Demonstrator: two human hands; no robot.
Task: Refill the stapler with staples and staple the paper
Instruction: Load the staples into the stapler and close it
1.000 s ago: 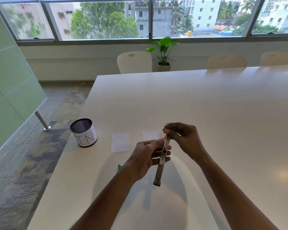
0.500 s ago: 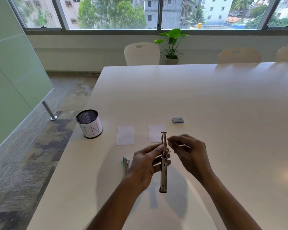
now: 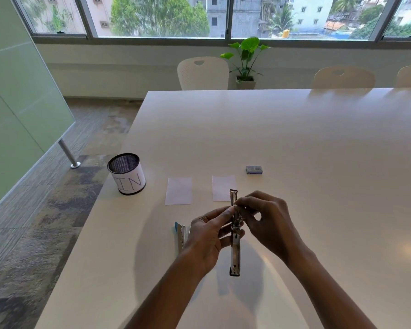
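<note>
Stapler magazine [image 3: 235,252] held just nearer than the right paper slip [image 3: 223,187]; L hand [image 3: 207,236] grips its middle to steady it, R hand [image 3: 268,222] pinches its upper channel, prob. seating staples (unclear).

The white label around the black mesh cup [image 3: 126,173] reads "IN" (thin, hand-drawn capitals). Print on the small blue box [image 3: 254,170] is too small to read.

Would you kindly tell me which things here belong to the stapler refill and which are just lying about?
For the job: stapler magazine in the left hand, right hand pinching near its top, stapler body on the table, staple box, left paper slip, right paper slip.
Lying about: mesh cup marked IN, potted plant, chairs.
</note>
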